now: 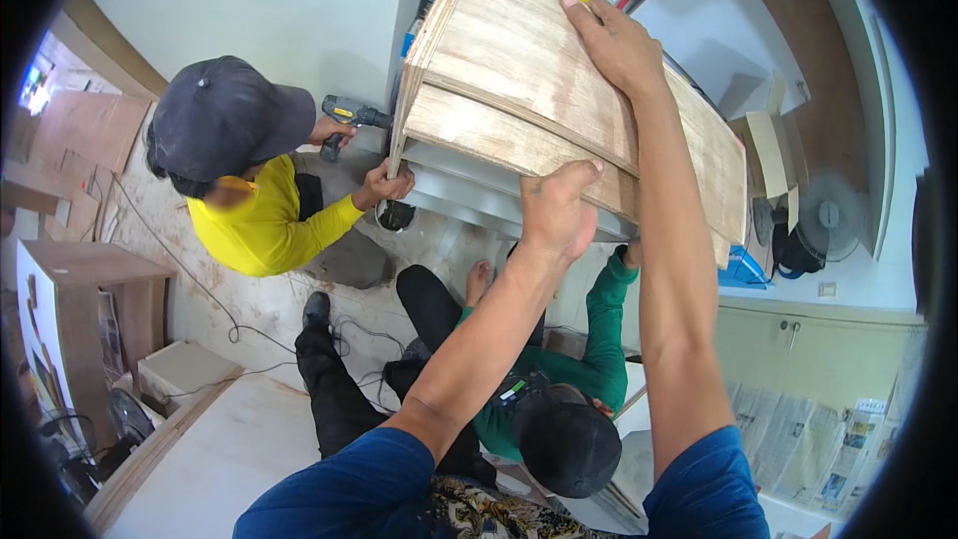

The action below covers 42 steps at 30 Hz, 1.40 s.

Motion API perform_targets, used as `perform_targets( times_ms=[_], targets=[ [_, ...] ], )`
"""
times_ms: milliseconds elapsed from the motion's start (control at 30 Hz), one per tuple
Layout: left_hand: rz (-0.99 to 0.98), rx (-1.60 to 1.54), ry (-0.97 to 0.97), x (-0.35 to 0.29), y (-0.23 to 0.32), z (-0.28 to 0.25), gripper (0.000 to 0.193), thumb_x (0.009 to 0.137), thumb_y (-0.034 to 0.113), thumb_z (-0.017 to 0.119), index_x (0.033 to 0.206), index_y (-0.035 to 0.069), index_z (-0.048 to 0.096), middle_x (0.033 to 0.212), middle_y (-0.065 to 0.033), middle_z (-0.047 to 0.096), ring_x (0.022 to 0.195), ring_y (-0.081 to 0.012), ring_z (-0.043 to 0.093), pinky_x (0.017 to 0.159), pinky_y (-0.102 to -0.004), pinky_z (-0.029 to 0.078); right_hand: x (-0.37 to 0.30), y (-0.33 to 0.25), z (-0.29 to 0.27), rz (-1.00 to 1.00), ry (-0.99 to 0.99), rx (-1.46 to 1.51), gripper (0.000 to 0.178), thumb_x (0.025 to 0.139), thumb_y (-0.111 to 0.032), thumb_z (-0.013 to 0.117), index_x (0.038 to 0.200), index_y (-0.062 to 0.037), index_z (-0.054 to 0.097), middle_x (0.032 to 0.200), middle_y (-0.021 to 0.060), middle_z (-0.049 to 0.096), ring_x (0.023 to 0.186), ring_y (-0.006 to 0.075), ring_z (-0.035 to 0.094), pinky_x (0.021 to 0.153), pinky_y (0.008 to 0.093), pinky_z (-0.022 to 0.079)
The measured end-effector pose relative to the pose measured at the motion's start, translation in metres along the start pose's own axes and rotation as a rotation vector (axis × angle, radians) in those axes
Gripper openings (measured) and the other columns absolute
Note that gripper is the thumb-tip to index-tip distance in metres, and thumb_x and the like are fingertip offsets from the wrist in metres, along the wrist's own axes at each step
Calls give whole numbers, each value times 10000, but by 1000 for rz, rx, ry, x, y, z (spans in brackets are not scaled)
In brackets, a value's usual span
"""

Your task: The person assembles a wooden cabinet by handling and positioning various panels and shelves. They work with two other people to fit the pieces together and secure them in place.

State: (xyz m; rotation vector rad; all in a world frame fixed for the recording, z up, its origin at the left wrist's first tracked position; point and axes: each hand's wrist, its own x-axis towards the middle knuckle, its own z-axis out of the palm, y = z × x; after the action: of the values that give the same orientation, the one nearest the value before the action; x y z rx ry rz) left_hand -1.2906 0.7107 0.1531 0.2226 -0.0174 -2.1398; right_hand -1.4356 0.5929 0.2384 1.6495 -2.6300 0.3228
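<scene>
A stack of pale plywood sheets (pixel 529 50), stepped at the near side, lies over a light grey cabinet frame (pixel 469 185). My left hand (pixel 561 212) grips the near edge, thumb on top and the other fingers partly hidden below. At the far edge my right hand (pixel 621 48) holds the top sheet, its thumb lying on the wood. A co-worker in yellow at the left presses a cordless drill (pixel 349 114) toward the left end of the stack. That person's other hand (pixel 384 183) steadies the sheets' lower left corner.
Close below my arms sits a second co-worker in green with a dark cap (pixel 571 444), one hand under the stack's near side. Cables (pixel 235 329) cross the floor. A wooden box unit (pixel 90 265) stands left; a fan (pixel 826 218) is at right.
</scene>
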Motion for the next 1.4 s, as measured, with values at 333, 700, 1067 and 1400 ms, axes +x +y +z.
perform_targets(
  times_ms=[333,700,1067,1400],
  targets=[
    [188,83,-115,-13,48,-55,468,966,562,631,1319,257,593,1348,9,624,1240,-228,570,1049,-551,413,3,21,9,-44,91,9,733,931,-739,443,1297,-152,684,1284,166,702,1234,349,636,1048,502,432],
    [903,1684,-37,-40,181,-10,205,1032,113,587,1151,-41,649,1046,-128,699,1023,-216,656,920,-343,498,-183,-34,-16,99,726,1224,232,1009,-224,640,979,3,679,895,123,676,818,223,657,776,357,520],
    [758,2236,-726,-15,170,84,348,974,165,675,1292,25,648,1377,-213,597,1296,-367,571,1091,-421,441,-327,108,43,857,1000,2136,609,1053,-518,487,1434,-50,406,1346,140,528,1158,280,570,998,473,455],
    [765,2152,-1237,123,-17,147,540,1001,447,591,1317,12,642,1425,-291,534,1325,-458,506,1126,-479,399,-271,133,25,703,852,2284,908,1022,-685,403,1614,-39,163,1630,217,270,1388,430,443,1117,603,370]
  ],
)
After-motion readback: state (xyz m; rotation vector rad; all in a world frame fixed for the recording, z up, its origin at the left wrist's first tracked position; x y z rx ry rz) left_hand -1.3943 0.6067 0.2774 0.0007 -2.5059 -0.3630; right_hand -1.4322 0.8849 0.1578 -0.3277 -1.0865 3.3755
